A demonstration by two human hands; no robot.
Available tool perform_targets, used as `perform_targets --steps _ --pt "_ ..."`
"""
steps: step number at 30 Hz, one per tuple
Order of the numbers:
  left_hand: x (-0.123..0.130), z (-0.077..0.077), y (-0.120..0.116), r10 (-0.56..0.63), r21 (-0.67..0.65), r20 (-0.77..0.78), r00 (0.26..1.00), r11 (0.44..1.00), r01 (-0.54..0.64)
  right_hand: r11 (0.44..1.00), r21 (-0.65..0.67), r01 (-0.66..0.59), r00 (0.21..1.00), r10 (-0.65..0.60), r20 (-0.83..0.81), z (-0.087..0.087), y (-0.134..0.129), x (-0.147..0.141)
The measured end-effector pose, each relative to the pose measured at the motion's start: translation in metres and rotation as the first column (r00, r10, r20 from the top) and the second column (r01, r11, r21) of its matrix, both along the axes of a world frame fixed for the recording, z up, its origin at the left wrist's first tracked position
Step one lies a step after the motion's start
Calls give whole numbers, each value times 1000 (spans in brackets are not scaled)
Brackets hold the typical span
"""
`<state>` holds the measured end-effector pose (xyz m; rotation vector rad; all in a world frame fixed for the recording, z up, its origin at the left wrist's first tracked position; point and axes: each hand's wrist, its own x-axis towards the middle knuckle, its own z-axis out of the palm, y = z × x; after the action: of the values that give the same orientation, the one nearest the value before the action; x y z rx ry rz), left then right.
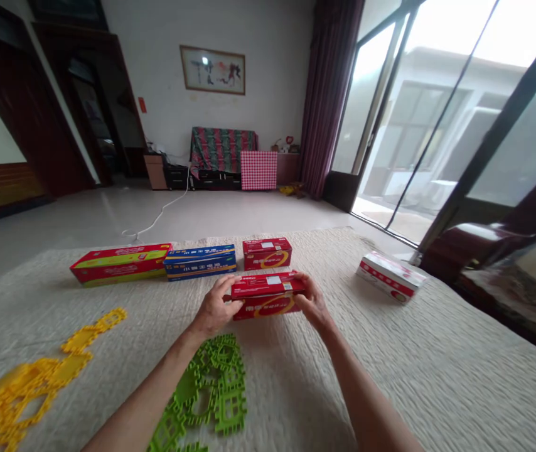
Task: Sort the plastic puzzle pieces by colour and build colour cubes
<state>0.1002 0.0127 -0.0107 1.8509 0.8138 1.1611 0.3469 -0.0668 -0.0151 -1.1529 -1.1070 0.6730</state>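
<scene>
Both my hands grip one red box (266, 295) with white lettering and a gold ring printed on its front. My left hand (216, 306) is closed round its left end, and my right hand (314, 300) round its right end. Whether the box's underside touches the cloth, I cannot tell. Just behind it sits a matching red box (268, 253). To the left of that are a blue box (200, 261) and a long red and yellow-green box (121, 263). Green plastic building pieces (216, 383) lie below my left hand, partly hidden by my forearm.
Yellow plastic pieces (37, 383) are spread at the left on the cream bedspread (437, 370). A white and red box (391, 276) lies at the right. Beyond the bedspread's far edge, a white cable (164, 207) crosses the floor. A dark red chair (498, 238) stands at the right.
</scene>
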Motion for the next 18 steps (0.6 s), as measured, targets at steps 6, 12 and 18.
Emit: perform_targets --steps 6,12,18 --pt "81 -3 14 36 129 -77 996 991 -26 941 92 327 936 -336 108 -25 5 47" --pt "148 -23 23 197 149 -90 976 972 -182 702 207 682 647 -710 279 -65 8 68" --pt "215 -29 30 243 208 -112 964 954 -216 778 203 594 632 -608 481 -77 12 72"
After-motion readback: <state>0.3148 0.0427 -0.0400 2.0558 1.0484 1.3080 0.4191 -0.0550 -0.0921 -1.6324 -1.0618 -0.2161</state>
